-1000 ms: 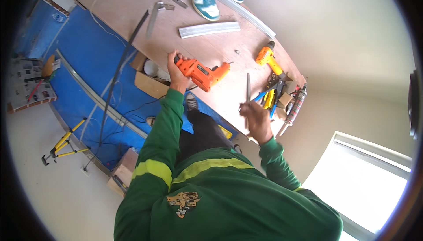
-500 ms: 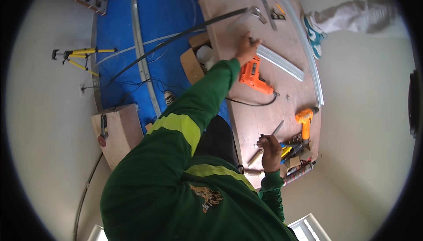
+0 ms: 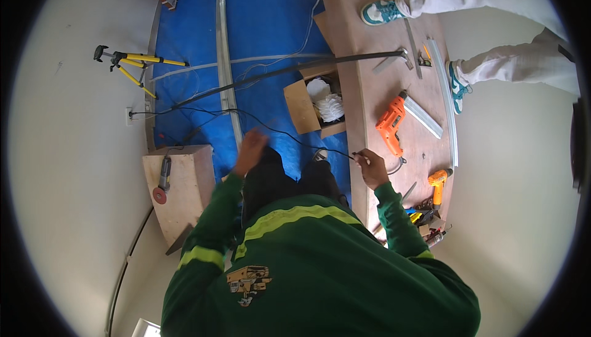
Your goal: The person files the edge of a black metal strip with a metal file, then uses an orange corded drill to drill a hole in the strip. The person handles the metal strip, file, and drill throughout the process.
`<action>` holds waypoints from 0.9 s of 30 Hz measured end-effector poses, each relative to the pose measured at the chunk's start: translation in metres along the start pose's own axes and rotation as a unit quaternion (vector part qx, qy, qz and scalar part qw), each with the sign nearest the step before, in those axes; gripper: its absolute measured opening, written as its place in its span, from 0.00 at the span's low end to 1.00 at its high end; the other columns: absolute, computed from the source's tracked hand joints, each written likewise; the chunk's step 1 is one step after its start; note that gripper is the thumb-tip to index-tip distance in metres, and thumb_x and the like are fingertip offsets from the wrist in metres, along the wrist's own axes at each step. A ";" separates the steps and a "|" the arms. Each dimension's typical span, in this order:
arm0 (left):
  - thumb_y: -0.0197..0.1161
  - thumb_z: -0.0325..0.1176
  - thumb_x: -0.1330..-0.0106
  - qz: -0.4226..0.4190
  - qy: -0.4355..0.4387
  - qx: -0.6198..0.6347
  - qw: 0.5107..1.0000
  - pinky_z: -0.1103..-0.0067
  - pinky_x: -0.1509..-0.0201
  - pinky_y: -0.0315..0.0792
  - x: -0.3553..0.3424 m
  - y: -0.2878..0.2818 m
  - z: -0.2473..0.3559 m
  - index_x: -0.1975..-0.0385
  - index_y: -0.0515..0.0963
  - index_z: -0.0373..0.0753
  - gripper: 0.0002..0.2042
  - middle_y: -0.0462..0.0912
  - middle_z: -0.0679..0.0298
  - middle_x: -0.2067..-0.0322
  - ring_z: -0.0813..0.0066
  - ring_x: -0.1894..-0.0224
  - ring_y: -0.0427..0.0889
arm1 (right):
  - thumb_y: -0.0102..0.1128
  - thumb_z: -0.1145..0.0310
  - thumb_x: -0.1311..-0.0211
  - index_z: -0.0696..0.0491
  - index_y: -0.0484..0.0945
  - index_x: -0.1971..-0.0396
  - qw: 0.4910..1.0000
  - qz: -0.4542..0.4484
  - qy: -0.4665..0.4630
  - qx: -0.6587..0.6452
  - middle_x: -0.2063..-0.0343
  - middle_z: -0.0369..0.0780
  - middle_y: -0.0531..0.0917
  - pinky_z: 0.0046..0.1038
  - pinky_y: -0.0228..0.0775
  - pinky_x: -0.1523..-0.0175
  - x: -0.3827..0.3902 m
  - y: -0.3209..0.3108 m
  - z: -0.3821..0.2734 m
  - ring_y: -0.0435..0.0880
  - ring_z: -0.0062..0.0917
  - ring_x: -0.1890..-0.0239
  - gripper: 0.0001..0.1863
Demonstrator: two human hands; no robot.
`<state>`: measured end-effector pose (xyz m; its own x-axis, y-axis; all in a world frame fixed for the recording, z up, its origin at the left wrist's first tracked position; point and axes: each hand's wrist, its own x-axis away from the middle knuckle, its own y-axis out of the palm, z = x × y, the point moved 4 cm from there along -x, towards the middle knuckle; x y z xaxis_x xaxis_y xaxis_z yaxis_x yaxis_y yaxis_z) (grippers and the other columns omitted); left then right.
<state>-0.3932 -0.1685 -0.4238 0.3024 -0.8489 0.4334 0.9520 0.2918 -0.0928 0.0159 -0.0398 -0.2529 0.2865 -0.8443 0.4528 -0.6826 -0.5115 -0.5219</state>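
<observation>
My right hand [image 3: 373,168] is at the near edge of the wooden platform, fingers pinched on a thin black power cord [image 3: 289,135]. From there the cord runs left over the floor toward the wall outlet [image 3: 129,116]. On the other side of the hand, a grey-black loop of cord shows by the handle of an orange corded drill [image 3: 390,125], which lies on the platform. Beside the drill's chuck is a short metal channel [image 3: 423,116]. My left hand [image 3: 251,151] hovers over the blue floor by my leg, smeared by motion; its fingers cannot be made out.
A long dark bar [image 3: 295,69] spans from floor to platform. An open cardboard box [image 3: 300,108] stands beside the platform. An angle grinder [image 3: 164,177] rests on a wooden box [image 3: 191,180]. A yellow tripod [image 3: 132,60], an orange cordless drill [image 3: 438,183] and another person's shoes [image 3: 381,12] are around.
My left hand has drawn back from beside the corded drill to the left, over the floor. My right hand has moved up and now grips the cord. The whole view has shifted.
</observation>
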 end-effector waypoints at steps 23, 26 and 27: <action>0.64 0.40 0.22 -0.040 -0.124 -0.088 0.988 0.71 0.45 0.78 -0.034 -0.221 0.034 0.29 0.75 0.31 0.27 0.86 0.53 0.46 0.66 0.47 0.85 | 0.62 0.67 0.23 0.55 0.81 0.49 0.945 -0.024 0.045 -0.323 0.66 0.36 0.88 0.28 0.80 0.56 -0.195 0.145 -0.166 0.87 0.21 0.62 0.10; 0.65 0.43 0.21 -0.067 -0.120 -0.217 0.967 0.70 0.46 0.78 -0.093 -0.253 0.066 0.31 0.76 0.30 0.27 0.88 0.54 0.50 0.66 0.49 0.85 | 0.63 0.63 0.23 0.54 0.81 0.49 0.918 0.019 0.079 -0.389 0.63 0.34 0.87 0.28 0.80 0.58 -0.218 0.140 -0.160 0.86 0.19 0.61 0.12; 0.65 0.43 0.22 -0.065 -0.110 -0.248 0.960 0.71 0.46 0.78 -0.110 -0.272 0.077 0.30 0.76 0.30 0.27 0.88 0.55 0.51 0.67 0.50 0.84 | 0.63 0.63 0.23 0.54 0.81 0.49 0.912 0.031 0.086 -0.399 0.63 0.34 0.87 0.27 0.81 0.57 -0.222 0.135 -0.158 0.86 0.19 0.60 0.12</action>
<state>-0.6892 -0.1201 -0.3770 0.2136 -0.7338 0.6449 0.9033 -0.1031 -0.4165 -0.2462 0.1039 -0.3092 0.1675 -0.7947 0.5834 -0.9858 -0.1267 0.1104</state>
